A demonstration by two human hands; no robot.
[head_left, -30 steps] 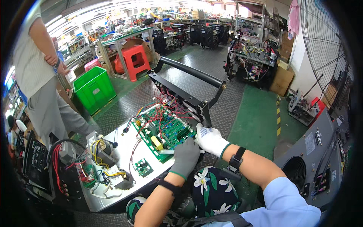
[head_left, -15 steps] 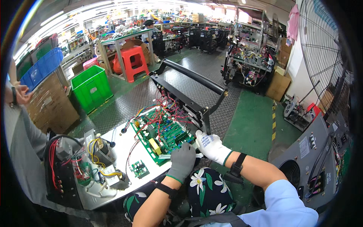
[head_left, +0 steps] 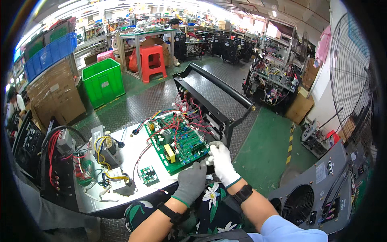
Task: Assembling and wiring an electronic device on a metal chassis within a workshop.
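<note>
My left hand (head_left: 191,182), in a grey glove, is closed by the near right corner of a large green circuit board (head_left: 182,157). My right hand (head_left: 221,164), in a white glove, meets it there with thumb and fingers pinched together. What the fingertips hold is hidden. A small whitish piece (head_left: 209,176) shows just below them. The board carries a yellow block-shaped part (head_left: 169,153), and red wires (head_left: 177,126) run across its far side. It lies on a white metal panel (head_left: 141,187), beside a small green circuit board (head_left: 148,175).
A black frame with a bar handle (head_left: 219,86) rises beyond the large board. Transformers with yellow wires (head_left: 107,151) stand at the panel's left. A grey machine housing with a fan (head_left: 318,189) is at my right. Further off are a green crate (head_left: 104,82) and red stool (head_left: 152,62).
My right hand has turned and come in against my left fingertips. The pale strip that showed between the hands is now mostly hidden. A person at the left edge has left the view, which has shifted.
</note>
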